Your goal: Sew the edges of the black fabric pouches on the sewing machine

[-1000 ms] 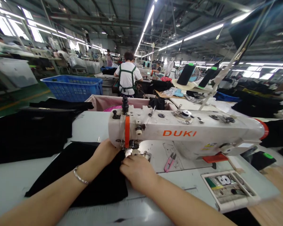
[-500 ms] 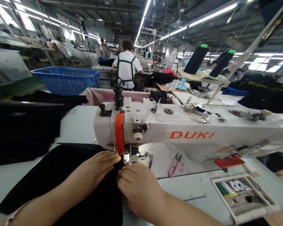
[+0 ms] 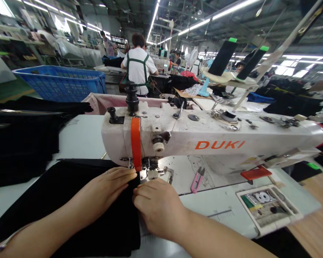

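Note:
A white sewing machine [image 3: 174, 138] stands across the view, with an orange guard [image 3: 136, 143] at its needle end. Black fabric [image 3: 70, 193] lies on the table, its right edge running up to the presser foot. On that fabric my left hand [image 3: 115, 184] rests flat, fingers stretched out toward the needle area. My right hand [image 3: 158, 206] is closed at the fabric's right edge, just in front of the presser foot. Its fingertips are tucked under and partly hidden. To the right, pink thread snips [image 3: 197, 180] lie on the machine bed.
A small parts tray [image 3: 269, 209] with bobbins is set in the table at right. Black cloth [image 3: 18, 143] is piled at left, a blue basket [image 3: 61, 84] behind it. Thread cones [image 3: 223, 57] stand at the back right. A person [image 3: 138, 66] sits ahead, facing away.
The view has shifted slightly, so the machine and basket appear a little higher and further left. Both hands keep nearly the same place on the black fabric.

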`<state>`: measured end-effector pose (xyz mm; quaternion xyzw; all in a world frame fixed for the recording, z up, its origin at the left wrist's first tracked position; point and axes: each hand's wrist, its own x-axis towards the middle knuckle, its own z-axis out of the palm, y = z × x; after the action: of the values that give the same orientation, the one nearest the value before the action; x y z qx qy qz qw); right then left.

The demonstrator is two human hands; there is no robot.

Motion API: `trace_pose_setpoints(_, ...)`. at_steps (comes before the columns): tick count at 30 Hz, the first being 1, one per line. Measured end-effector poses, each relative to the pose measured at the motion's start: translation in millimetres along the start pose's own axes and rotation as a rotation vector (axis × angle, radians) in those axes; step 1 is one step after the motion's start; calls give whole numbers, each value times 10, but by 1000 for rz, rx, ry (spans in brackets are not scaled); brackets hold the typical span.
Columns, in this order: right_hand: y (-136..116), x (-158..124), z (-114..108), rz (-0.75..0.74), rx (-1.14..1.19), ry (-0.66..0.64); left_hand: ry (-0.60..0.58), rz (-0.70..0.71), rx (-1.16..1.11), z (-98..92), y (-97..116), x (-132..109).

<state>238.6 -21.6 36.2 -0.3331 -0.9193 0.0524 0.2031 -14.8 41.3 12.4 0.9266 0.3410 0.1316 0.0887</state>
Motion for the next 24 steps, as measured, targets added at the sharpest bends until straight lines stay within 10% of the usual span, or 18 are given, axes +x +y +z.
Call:
trace_pose_setpoints(14, 36, 37, 114, -53, -32, 51, 72, 8, 16, -153, 123, 130)
trace_pose_setpoints(24, 159, -353, -654, 188, 17, -144, 78, 101, 101, 159, 589, -824)
